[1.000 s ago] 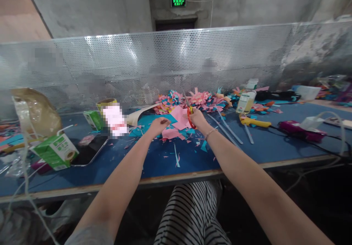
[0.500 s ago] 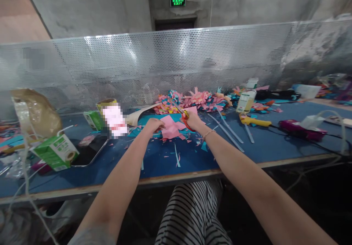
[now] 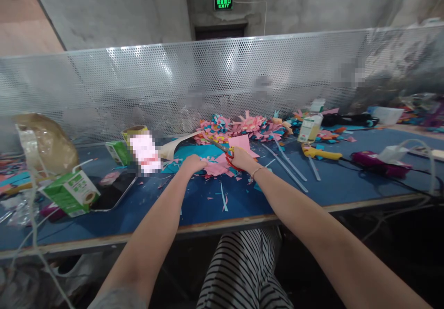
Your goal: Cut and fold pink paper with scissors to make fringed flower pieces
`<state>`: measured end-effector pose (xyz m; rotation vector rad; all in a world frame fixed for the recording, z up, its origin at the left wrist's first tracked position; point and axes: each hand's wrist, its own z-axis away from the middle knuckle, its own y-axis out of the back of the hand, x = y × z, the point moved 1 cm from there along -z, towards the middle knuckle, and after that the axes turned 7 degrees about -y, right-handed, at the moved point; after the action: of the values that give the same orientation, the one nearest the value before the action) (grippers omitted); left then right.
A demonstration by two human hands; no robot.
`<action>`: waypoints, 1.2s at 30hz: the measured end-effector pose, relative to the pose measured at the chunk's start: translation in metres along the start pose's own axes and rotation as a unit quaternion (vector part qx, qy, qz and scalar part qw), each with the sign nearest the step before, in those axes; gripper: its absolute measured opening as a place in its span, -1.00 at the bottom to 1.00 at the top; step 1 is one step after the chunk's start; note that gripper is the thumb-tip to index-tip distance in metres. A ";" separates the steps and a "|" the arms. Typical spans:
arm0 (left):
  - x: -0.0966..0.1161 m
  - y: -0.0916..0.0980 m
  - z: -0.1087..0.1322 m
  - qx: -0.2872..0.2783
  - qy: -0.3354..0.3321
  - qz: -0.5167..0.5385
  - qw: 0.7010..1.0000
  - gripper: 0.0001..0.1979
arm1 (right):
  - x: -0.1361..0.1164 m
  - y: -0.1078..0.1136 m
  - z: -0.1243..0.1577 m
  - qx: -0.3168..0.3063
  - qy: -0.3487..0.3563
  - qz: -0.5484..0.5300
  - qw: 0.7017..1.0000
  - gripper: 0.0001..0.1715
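Observation:
My right hand (image 3: 242, 158) is closed round the red and yellow handles of a pair of scissors (image 3: 218, 145), whose blades point up and to the left. To the left of them, my left hand (image 3: 194, 163) is closed at the edge of pink paper (image 3: 218, 165); its fingertips are hard to see. A square pink sheet (image 3: 239, 144) lies just beyond my right hand. Under and behind the hands spreads blue paper (image 3: 201, 152), with small pink and blue scraps around it.
Paper flowers (image 3: 249, 124) are heaped at the back. Clear glue sticks (image 3: 286, 165), a yellow glue gun (image 3: 322, 153) and a bottle (image 3: 310, 127) are on the right. A phone (image 3: 145, 152) and green carton (image 3: 71, 192) stand left.
The scissors have swung to point further left and no longer rise as steeply. My left hand has turned, its fingers now more hidden, and the pink paper near it lies lower and flatter.

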<state>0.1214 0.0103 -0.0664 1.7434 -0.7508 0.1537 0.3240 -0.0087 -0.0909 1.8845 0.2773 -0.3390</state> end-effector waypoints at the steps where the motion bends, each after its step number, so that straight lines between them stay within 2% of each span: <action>1: 0.001 0.000 0.001 -0.015 -0.001 -0.035 0.999 -0.70 | 0.001 0.000 -0.001 -0.001 -0.007 -0.005 1.000 -0.66; 4: 0.006 -0.001 0.004 -0.032 -0.019 -0.109 0.993 -0.75 | 0.006 0.000 -0.007 -0.001 -0.026 -0.041 0.999 -0.73; 8: 0.009 -0.003 0.004 0.000 -0.040 -0.074 0.996 -0.78 | 0.010 0.006 -0.012 0.015 -0.060 -0.118 0.991 -0.75; 11: 0.011 -0.005 0.004 0.004 -0.049 -0.024 0.999 -0.78 | 0.011 0.014 -0.013 0.042 -0.083 -0.172 0.981 -0.77; 15: 0.018 -0.004 0.005 0.004 -0.082 0.056 0.995 -0.79 | 0.008 0.021 -0.011 0.041 -0.064 -0.290 0.954 -0.82; 19: 0.026 -0.001 0.008 0.024 -0.115 0.125 0.985 -0.69 | 0.001 0.020 -0.012 0.042 -0.031 -0.369 0.928 -0.73; 26: 0.033 0.001 0.007 0.022 -0.155 0.161 0.974 -0.81 | -0.012 0.020 -0.008 0.037 -0.004 -0.458 0.888 -0.62; 31: 0.030 -0.001 0.004 0.056 -0.167 0.180 0.968 -0.83 | -0.016 0.025 -0.001 0.020 0.013 -0.522 0.853 -0.57; 33: 0.026 -0.001 0.001 0.081 -0.169 0.210 0.960 -0.85 | -0.014 0.026 -0.002 0.019 0.029 -0.518 0.855 -0.57; 36: 0.019 0.001 -0.004 0.130 -0.144 0.272 0.943 -0.87 | -0.005 0.025 -0.007 0.061 0.047 -0.466 0.881 -0.58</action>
<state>0.1371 0.0064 -0.0552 1.7849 -1.4776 0.3932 0.3291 -0.0109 -0.0647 1.7714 1.2658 -0.9235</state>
